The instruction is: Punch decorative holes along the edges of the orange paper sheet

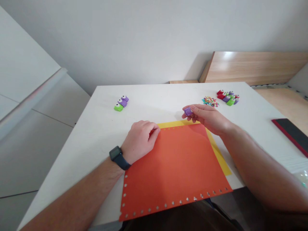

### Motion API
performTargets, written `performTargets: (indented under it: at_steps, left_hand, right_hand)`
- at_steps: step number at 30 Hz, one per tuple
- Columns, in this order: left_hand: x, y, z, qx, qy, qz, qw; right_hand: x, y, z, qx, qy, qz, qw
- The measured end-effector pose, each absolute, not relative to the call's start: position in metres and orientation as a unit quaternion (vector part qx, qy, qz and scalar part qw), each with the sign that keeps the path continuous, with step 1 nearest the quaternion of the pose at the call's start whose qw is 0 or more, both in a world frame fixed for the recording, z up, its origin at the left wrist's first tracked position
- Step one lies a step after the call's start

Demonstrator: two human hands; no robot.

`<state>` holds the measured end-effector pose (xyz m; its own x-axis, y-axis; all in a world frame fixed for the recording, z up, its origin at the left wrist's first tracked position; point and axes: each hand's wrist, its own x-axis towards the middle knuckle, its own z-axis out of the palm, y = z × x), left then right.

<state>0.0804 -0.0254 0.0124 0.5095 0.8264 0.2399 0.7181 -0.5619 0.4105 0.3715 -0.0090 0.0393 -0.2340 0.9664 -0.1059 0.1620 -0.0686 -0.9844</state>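
A sheet of orange paper [178, 160] lies in front of me, with small punched holes along its left and bottom edges and a few at the top. Beneath it a yellow sheet [218, 150] peeks out at the top and right. My left hand [141, 139], wearing a watch, is closed on the orange sheet's upper left edge; its fingertips are partly hidden. Above the upper right corner, my right hand [204, 115] grips a small purple paper punch [188, 111] between thumb and fingers, apart from the paper.
Three paper punches [122, 102] in purple and green sit at the back left. At the back right are several more punches [228, 97] beside a pile of colourful paper cutouts [210, 101]. A dark, red-edged flat object [291, 133] lies at the right.
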Motion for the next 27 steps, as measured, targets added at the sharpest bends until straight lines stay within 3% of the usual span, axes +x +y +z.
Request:
performTargets:
  at_steps: [15, 27]
  left_hand:
    - [0.08, -0.024, 0.011, 0.858, 0.452, 0.203, 0.135]
    - [0.08, -0.025, 0.011, 0.857, 0.451, 0.207, 0.137]
  right_hand:
    - [0.373, 0.0, 0.039, -0.483, -0.42, 0.659, 0.395]
    - [0.375, 0.003, 0.038, -0.501, -0.419, 0.647, 0.394]
